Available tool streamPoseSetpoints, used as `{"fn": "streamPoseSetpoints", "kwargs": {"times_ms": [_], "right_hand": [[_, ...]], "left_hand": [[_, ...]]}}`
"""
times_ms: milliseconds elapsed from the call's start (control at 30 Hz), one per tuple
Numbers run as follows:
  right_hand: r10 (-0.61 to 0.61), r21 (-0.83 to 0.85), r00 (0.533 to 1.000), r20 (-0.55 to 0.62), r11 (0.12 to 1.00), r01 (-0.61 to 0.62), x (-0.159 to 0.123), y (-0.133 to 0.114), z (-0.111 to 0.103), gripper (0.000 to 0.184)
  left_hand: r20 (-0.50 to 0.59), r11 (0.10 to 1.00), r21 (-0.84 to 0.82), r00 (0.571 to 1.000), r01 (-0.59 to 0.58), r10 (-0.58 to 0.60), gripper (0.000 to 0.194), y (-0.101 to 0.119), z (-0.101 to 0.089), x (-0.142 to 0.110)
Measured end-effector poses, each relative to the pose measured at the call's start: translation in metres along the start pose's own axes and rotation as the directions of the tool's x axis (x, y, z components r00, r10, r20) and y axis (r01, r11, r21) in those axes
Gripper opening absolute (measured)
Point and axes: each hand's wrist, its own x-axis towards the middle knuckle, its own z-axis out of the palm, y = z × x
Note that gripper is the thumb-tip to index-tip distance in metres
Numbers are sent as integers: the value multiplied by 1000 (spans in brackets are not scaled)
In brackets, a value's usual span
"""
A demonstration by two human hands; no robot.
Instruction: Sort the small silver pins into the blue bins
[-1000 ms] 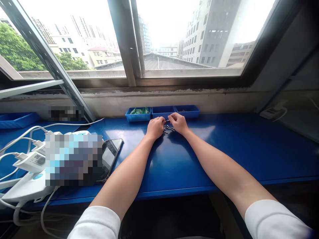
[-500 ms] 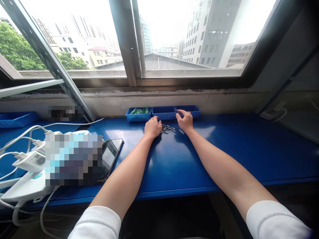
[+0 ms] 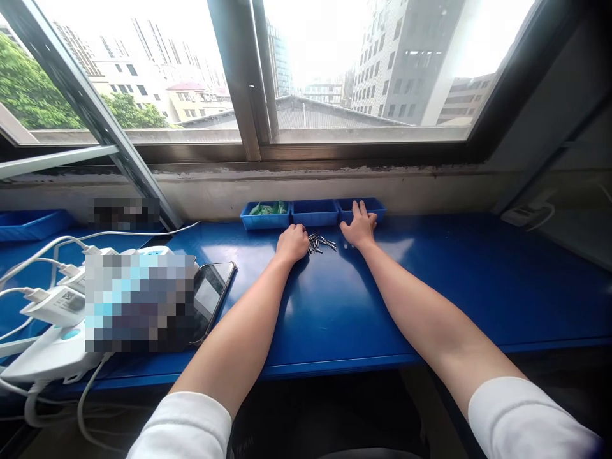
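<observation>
Head view: screws (image 3: 321, 243) between both hands (image 3: 292, 244) (image 3: 358, 226)

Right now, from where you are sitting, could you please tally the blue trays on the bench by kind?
Small blue trays in the row under the window: 3
Longer blue tray at the far left: 1
Total: 4

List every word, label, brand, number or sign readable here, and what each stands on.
No word, brand or number can be read.
White power adapter: a printed label with a square code, too small to read.
Large pixelated patch: blurred, unreadable.
Small pixelated patch: blurred, unreadable.
Phone: nothing legible on its screen.
</observation>
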Motion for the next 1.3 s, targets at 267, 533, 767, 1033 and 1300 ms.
{"fn": "streamPoseSetpoints", "kwargs": {"times_ms": [267, 533, 767, 1033, 1300], "right_hand": [[-256, 96, 961, 102, 964, 246, -9, -13, -2, 20], [-196, -9, 912, 361, 977, 214, -18, -26, 3, 24], [-211, 29, 892, 400, 976, 217, -17, -26, 6, 20], [-191, -45, 893, 407, 973, 228, -18, -31, 5, 19], [-164, -69, 911, 378, 976, 205, -21, -34, 9, 28]], "left_hand": [[14, 999, -25, 999, -45, 45, 34, -3, 4, 1], [33, 997, -38, 997, -65, 66, 35, -4, 4, 0], [33, 997, -7, 996, -83, 83, 37, -3, 4, 0], [31, 995, 13, 995, -100, 100, 36, -1, 3, -1], [34, 992, 23, 992, -123, 123, 35, 1, 1, -3]]}}
